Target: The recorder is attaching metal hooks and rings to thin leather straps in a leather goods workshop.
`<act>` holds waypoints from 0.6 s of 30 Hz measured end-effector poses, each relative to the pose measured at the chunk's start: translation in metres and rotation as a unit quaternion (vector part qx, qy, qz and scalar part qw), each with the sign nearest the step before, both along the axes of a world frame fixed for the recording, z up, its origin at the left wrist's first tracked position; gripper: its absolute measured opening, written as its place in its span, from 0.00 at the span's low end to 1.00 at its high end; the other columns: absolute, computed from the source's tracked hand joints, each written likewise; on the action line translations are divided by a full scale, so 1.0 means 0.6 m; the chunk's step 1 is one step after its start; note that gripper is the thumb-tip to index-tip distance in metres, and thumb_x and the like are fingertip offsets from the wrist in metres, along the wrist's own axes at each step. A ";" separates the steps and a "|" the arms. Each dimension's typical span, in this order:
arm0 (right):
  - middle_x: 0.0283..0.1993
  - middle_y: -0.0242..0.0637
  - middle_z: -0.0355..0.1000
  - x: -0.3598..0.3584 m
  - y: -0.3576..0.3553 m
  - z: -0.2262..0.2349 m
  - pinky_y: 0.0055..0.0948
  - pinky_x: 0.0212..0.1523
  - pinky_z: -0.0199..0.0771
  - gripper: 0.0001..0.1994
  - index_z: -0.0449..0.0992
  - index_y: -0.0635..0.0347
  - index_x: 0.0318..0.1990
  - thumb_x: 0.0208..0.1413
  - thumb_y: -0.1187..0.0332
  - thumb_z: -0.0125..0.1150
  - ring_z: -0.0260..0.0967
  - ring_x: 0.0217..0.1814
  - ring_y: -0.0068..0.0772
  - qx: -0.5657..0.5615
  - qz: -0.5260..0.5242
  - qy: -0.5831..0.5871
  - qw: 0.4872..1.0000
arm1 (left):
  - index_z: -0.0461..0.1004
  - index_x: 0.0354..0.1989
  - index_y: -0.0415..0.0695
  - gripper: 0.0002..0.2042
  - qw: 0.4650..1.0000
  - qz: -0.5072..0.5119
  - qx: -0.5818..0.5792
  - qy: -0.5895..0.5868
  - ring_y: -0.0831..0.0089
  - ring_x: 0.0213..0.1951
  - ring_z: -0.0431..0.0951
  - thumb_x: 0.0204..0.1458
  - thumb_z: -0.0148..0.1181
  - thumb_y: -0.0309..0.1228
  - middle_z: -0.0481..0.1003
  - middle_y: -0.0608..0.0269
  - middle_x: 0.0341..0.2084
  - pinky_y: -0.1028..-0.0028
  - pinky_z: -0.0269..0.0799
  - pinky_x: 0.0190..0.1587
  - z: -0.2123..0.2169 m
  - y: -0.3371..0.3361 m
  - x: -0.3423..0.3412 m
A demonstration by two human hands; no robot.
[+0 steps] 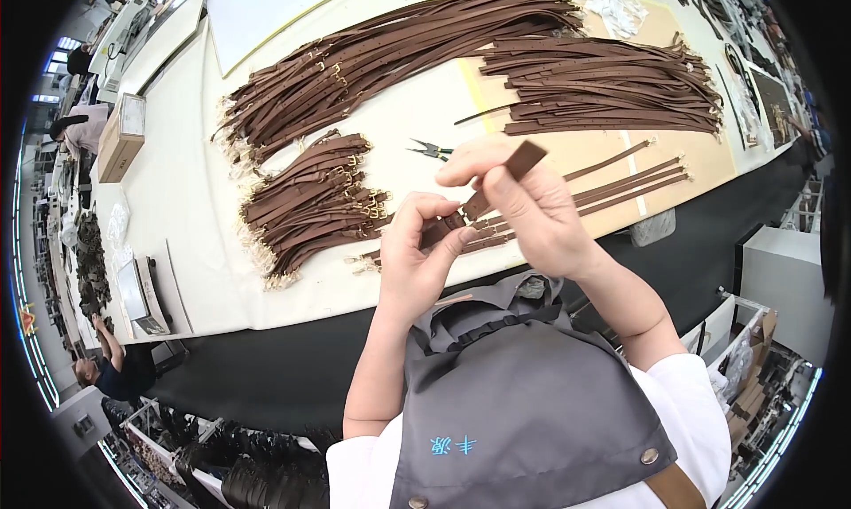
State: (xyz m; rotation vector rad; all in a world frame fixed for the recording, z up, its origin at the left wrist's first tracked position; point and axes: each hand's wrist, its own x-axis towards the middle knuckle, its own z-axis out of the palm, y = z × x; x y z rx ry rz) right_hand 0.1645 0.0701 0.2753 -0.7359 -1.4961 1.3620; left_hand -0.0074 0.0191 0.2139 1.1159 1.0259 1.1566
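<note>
My left hand (415, 259) pinches a brown leather strap (526, 159) close to its small gold buckle (463, 214). My right hand (548, 218) grips the same strap further along, thumb and fingers closed on it, and the flat end sticks up past the thumb. The strap runs through or against the buckle; which of the two I cannot tell. Under and beside my hands several single straps (612, 187) with gold hardware lie side by side on the table. Beyond my hands rest pliers (432, 148) with dark green handles.
A short bundle of buckled straps (306, 208) lies to the left. Two bigger piles, one long (390, 53) and one at the right (612, 84), cover the far side. A cardboard box (122, 139) stands at the table's left edge. Other people (133, 367) are at the far left.
</note>
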 end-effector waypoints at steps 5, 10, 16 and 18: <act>0.47 0.36 0.77 0.083 0.014 -0.014 0.28 0.55 0.72 0.23 0.75 0.63 0.55 0.78 0.53 0.38 0.73 0.50 0.25 -0.122 -0.070 0.161 0.977 | 0.72 0.48 0.36 0.12 0.998 -0.007 -0.024 0.053 0.78 0.36 0.80 0.59 0.66 0.20 0.80 0.57 0.42 0.76 0.79 0.41 -0.015 -0.004 0.029; 0.50 0.35 0.74 0.143 -0.002 -0.039 0.29 0.55 0.72 0.19 0.72 0.62 0.57 0.77 0.57 0.42 0.72 0.50 0.27 -0.215 -0.098 0.206 0.950 | 0.72 0.49 0.36 0.12 0.986 -0.055 0.018 0.155 0.76 0.35 0.81 0.59 0.66 0.22 0.80 0.58 0.36 0.75 0.79 0.40 -0.005 -0.003 0.047; 0.50 0.32 0.78 0.142 -0.057 -0.045 0.22 0.48 0.77 0.12 0.77 0.63 0.57 0.70 0.70 0.58 0.75 0.50 0.19 -0.241 -0.034 0.000 0.970 | 0.72 0.49 0.36 0.13 0.977 -0.090 0.072 0.179 0.74 0.35 0.82 0.59 0.66 0.22 0.80 0.57 0.34 0.75 0.80 0.39 0.016 0.006 0.089; 0.48 0.33 0.79 0.160 -0.063 -0.050 0.22 0.46 0.78 0.12 0.77 0.63 0.56 0.70 0.69 0.57 0.76 0.48 0.20 -0.217 -0.067 0.015 0.974 | 0.73 0.49 0.36 0.12 0.978 -0.080 0.082 0.176 0.75 0.34 0.82 0.58 0.67 0.22 0.80 0.57 0.33 0.75 0.79 0.38 0.022 0.008 0.108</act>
